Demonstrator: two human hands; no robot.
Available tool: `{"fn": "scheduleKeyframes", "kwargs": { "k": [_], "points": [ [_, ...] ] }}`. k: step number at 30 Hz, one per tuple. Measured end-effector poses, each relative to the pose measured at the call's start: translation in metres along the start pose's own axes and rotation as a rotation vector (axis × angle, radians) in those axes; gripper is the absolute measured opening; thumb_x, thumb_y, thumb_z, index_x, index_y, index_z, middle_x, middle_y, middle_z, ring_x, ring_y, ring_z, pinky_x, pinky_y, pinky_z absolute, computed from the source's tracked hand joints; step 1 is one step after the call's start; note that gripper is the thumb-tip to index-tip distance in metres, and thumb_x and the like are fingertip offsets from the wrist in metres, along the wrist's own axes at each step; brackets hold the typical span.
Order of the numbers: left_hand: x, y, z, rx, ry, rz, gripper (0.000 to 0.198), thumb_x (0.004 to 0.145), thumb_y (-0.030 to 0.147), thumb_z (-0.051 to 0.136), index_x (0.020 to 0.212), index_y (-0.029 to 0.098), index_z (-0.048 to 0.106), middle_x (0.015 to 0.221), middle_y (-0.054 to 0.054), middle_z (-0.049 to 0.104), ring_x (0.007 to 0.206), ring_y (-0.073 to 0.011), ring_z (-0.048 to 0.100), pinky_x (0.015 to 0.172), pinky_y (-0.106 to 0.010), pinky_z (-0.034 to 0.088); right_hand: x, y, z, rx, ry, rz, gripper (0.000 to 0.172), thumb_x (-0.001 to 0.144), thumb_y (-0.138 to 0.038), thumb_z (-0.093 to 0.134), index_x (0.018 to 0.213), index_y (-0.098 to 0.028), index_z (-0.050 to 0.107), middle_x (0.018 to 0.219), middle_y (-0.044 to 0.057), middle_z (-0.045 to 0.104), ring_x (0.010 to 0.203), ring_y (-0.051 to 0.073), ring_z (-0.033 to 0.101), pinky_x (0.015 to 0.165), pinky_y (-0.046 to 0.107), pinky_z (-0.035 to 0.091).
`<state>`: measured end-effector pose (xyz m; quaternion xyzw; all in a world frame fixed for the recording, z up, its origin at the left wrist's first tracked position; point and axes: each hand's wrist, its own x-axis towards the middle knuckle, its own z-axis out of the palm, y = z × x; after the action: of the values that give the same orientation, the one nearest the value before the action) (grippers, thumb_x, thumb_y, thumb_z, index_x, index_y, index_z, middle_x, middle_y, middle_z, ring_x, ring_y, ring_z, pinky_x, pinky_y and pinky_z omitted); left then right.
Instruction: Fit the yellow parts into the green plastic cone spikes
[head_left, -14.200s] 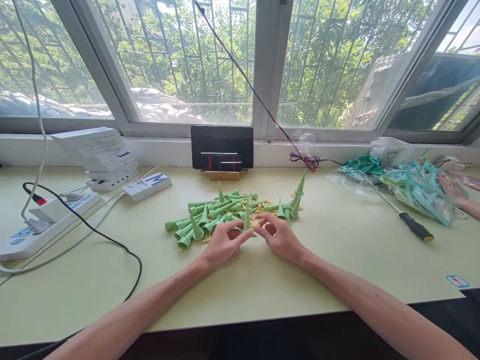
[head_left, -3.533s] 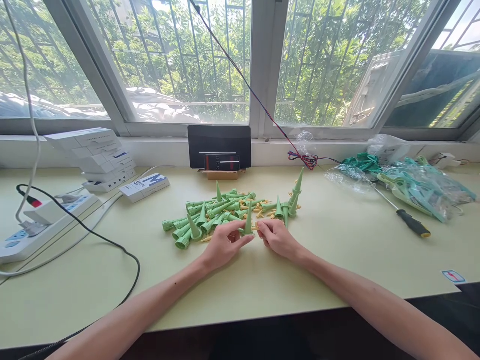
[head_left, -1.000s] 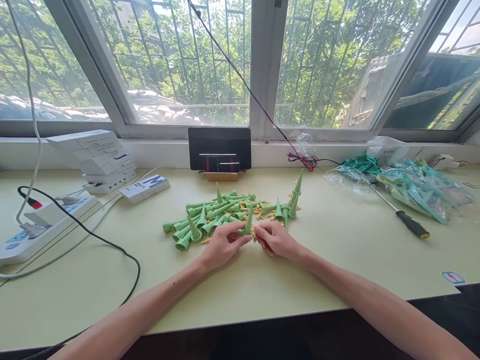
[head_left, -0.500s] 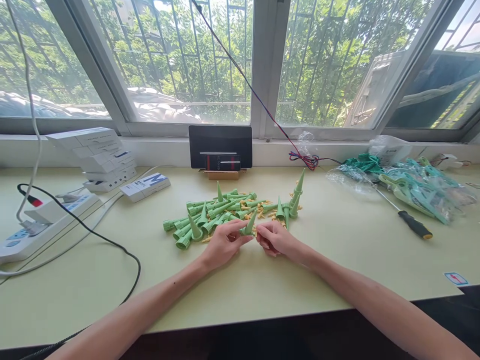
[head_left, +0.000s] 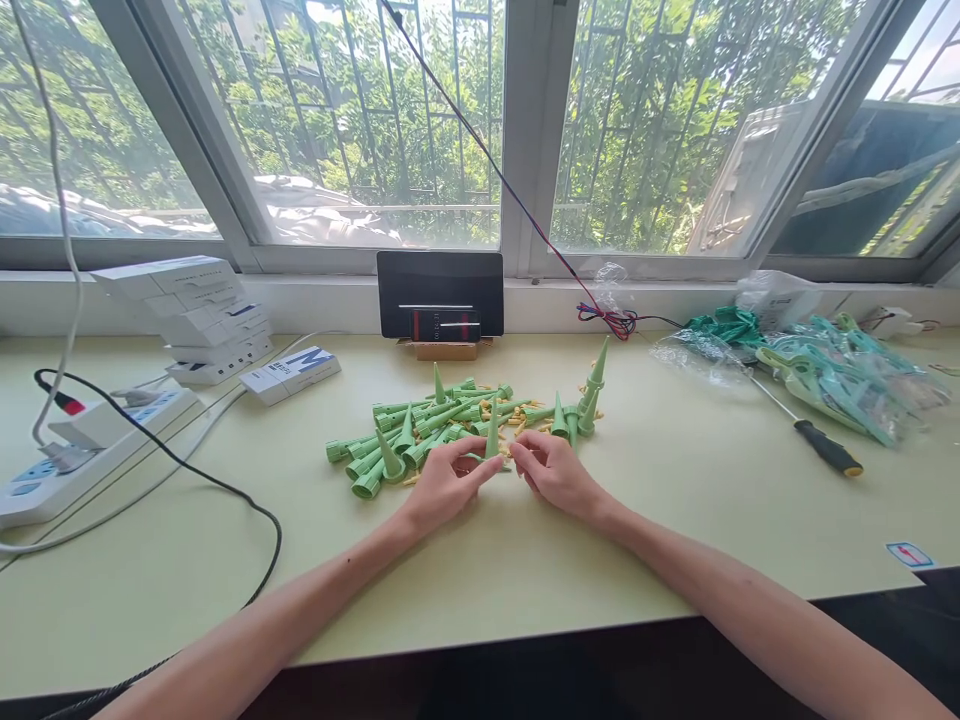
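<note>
My left hand [head_left: 448,480] is closed around the base of a green plastic cone-shaped spike [head_left: 493,432], its tip pointing upward. Just right of it, my right hand [head_left: 553,470] has its thumb and fingers drawn together close to the spike's base. Whatever those fingers pinch is too small or hidden to make out. Behind both hands lies a pile of green plastic tubes and spikes [head_left: 442,420], some with open ends facing me. Small yellow pegs [head_left: 517,415] are scattered among them. Several more spikes, joined in a cluster [head_left: 589,405], stand beyond my right hand.
A screwdriver [head_left: 829,448] and bagged green plastic parts [head_left: 840,370] lie to the right. At the back, a tablet [head_left: 441,285] leans with a phone [head_left: 445,325] before it. White boxes [head_left: 214,320], a power strip [head_left: 97,445] and a black cable [head_left: 247,495] occupy the left.
The spike in my left hand has swung from leaning right to nearly upright, its tip moving left. My right hand has shifted slightly and its fingers have changed their pose.
</note>
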<state>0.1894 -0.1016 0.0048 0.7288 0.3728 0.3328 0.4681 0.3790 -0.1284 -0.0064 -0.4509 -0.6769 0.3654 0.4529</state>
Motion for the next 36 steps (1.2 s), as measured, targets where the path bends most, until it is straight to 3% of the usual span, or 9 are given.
{"fn": "scheduleKeyframes", "kwargs": {
  "k": [6, 16, 26, 31, 36],
  "points": [
    [0.001, -0.002, -0.002, -0.056, 0.023, -0.038, 0.032, 0.083, 0.047, 0.064, 0.089, 0.016, 0.061, 0.055, 0.005, 0.049, 0.044, -0.009, 0.043, 0.04, -0.019, 0.033, 0.0, 0.005, -0.001, -0.079, 0.021, -0.106, 0.023, 0.094, -0.041, 0.053, 0.091, -0.019, 0.059, 0.072, 0.0, 0.056, 0.057, 0.012, 0.047, 0.054, 0.024, 0.038],
    [0.0, 0.002, -0.001, 0.003, -0.03, 0.013, 0.032, 0.088, 0.046, 0.057, 0.09, 0.015, 0.063, 0.051, 0.005, 0.046, 0.042, -0.0079, 0.04, 0.039, -0.018, 0.032, 0.0, 0.005, -0.004, -0.222, 0.061, -0.224, 0.023, 0.093, -0.03, 0.052, 0.073, -0.018, 0.054, 0.062, -0.002, 0.051, 0.055, 0.011, 0.041, 0.055, 0.024, 0.033],
    [0.0, -0.005, 0.0, 0.069, -0.019, 0.102, 0.035, 0.089, 0.04, 0.059, 0.112, 0.014, 0.068, 0.052, 0.005, 0.047, 0.046, -0.0074, 0.04, 0.042, -0.018, 0.034, -0.002, 0.003, -0.004, -0.202, 0.071, -0.194, 0.025, 0.093, -0.029, 0.052, 0.07, -0.018, 0.053, 0.058, -0.003, 0.049, 0.052, 0.01, 0.039, 0.052, 0.023, 0.032],
    [0.001, -0.007, 0.001, 0.086, 0.003, 0.163, 0.031, 0.089, 0.036, 0.061, 0.109, 0.014, 0.069, 0.056, 0.004, 0.048, 0.047, -0.0076, 0.041, 0.043, -0.019, 0.037, -0.003, 0.001, -0.004, -0.15, 0.061, -0.126, 0.024, 0.092, -0.03, 0.052, 0.072, -0.017, 0.056, 0.056, -0.003, 0.05, 0.051, 0.011, 0.041, 0.051, 0.023, 0.033],
    [0.002, -0.015, 0.0, 0.123, 0.042, 0.209, 0.027, 0.087, 0.035, 0.063, 0.105, 0.016, 0.07, 0.073, 0.0, 0.057, 0.05, -0.007, 0.042, 0.044, -0.019, 0.039, -0.004, 0.001, -0.004, -0.079, 0.034, -0.064, 0.027, 0.093, -0.034, 0.051, 0.072, -0.018, 0.056, 0.054, -0.003, 0.05, 0.049, 0.011, 0.042, 0.05, 0.024, 0.034]
  ]
}}
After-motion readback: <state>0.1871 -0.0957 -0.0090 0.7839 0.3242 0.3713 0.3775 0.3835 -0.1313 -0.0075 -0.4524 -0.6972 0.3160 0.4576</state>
